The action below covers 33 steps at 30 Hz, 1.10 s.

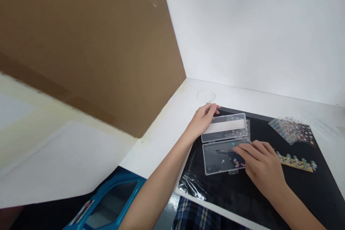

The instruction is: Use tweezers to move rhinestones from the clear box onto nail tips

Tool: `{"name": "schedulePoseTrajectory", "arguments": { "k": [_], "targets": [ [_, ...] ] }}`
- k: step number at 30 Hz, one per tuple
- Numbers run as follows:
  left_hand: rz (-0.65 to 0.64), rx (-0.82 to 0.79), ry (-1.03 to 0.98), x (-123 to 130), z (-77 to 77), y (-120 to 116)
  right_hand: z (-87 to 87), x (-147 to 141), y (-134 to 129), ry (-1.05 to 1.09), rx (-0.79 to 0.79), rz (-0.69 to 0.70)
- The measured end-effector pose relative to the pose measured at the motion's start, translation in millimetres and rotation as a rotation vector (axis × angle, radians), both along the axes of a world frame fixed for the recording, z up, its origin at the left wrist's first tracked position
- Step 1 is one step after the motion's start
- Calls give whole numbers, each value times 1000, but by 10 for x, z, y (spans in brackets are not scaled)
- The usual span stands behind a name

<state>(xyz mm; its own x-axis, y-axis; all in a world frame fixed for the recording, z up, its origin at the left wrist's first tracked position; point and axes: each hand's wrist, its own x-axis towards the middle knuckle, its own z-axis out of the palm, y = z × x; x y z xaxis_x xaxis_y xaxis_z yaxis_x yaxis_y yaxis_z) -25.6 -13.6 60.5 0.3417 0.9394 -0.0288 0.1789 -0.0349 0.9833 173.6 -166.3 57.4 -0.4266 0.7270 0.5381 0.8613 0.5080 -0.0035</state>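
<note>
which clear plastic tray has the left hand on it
The upper tray, with the white strip inside, touched by the left hand; the lower tray lies under the right hand.

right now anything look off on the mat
Yes, a crumpled clear bag lies loose at the front left of the black mat, looking like stray packing beside the open clear box.

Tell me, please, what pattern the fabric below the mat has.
The fabric has a navy and white plaid pattern, best seen in the head view.
</note>
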Motion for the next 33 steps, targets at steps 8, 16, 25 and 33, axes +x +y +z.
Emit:
{"name": "schedulePoseTrajectory", "arguments": {
  "k": [8,16,25,33],
  "targets": [
    [-14,22,44,-11,-2,-19,27,93,36,-55,-28,25],
    [-22,2,31,-10,36,-29,-16,182,39,-80,-2,5],
    [-24,29,41,-10,9,-8,64,192,53,-65,15,58],
    [-30,27,28,-19,-6,-7,102,209,23,-16,59,62]
  ]
}}
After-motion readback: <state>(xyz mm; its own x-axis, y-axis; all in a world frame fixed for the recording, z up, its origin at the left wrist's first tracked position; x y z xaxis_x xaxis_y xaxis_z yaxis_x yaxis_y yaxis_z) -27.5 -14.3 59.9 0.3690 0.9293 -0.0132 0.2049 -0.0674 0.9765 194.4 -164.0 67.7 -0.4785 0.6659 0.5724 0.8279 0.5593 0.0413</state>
